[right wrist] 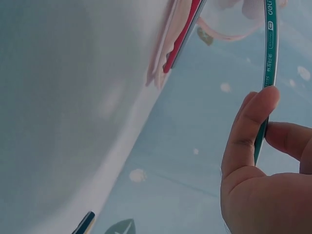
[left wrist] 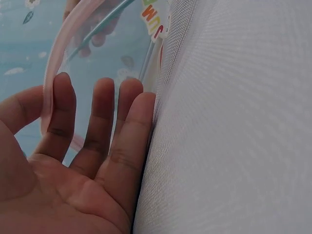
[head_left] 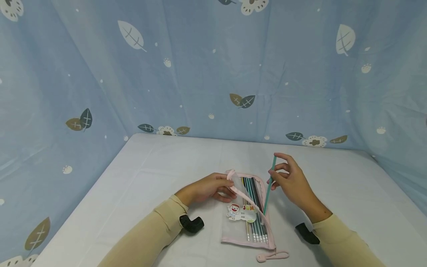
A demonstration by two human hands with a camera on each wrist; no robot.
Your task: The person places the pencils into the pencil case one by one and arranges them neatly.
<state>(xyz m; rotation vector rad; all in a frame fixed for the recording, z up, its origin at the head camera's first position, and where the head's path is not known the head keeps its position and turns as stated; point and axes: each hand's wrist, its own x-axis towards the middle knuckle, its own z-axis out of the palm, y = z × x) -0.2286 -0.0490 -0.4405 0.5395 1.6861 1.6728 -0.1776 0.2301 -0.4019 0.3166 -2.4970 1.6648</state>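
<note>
A see-through mesh pencil case (head_left: 233, 231) with pink edging lies on the table, several dark and green pencils (head_left: 255, 191) inside it. My left hand (head_left: 213, 187) pinches the pink zip edge (left wrist: 57, 46) between thumb and index finger, raising it so the mouth gapes. Its other fingers extend along the mesh in the left wrist view. My right hand (head_left: 290, 181) holds a green pencil (right wrist: 269, 53) between thumb and fingers, an index fingertip at its top end. The pencil leans upright, its lower end at the case's opening, partly behind the pink edge.
A cartoon label marked JUM (head_left: 241, 213) sits on the case's front. The pink zip pull (head_left: 271, 256) lies at its near corner. A dark stick end (right wrist: 84, 223) shows low in the right wrist view. A blue patterned curtain (head_left: 200, 74) borders the white table (head_left: 173, 155).
</note>
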